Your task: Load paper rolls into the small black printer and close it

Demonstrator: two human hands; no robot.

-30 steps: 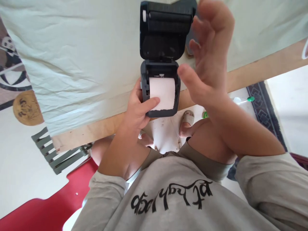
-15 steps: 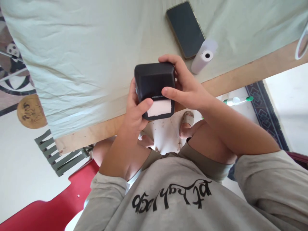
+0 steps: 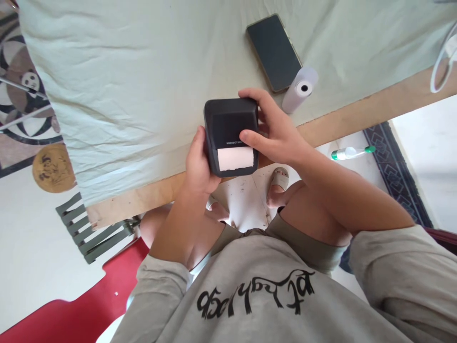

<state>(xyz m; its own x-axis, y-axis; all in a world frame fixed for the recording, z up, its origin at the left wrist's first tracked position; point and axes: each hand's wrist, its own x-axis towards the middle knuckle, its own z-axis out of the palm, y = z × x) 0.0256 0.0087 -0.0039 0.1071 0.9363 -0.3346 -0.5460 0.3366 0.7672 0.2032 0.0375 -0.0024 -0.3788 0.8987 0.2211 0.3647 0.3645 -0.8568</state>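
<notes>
Between my two hands is a black portable printer (image 3: 228,125), held up over the table's near edge. A strip of white paper (image 3: 235,158) with a ragged torn edge shows at its near end. My left hand (image 3: 200,166) supports the printer's left side, its thumb along the edge and its other fingers hidden underneath. My right hand (image 3: 274,126) grips the right side, with the thumb on the top face by the small lettering and the fingers around the far right corner. A paper roll (image 3: 293,98) with a loose end stands just beyond my right hand.
A dark-screened phone (image 3: 274,52) lies on the pale green tablecloth (image 3: 124,85), close to the roll. The table's bare wooden edge (image 3: 143,195) runs in front of me. A white cable (image 3: 439,71) hangs at the right edge. Below is a green-capped bottle (image 3: 350,153).
My left thumb has moved off the printer's top face near the paper strip to its left side. My right hand keeps its grip. The view has shifted slightly.
</notes>
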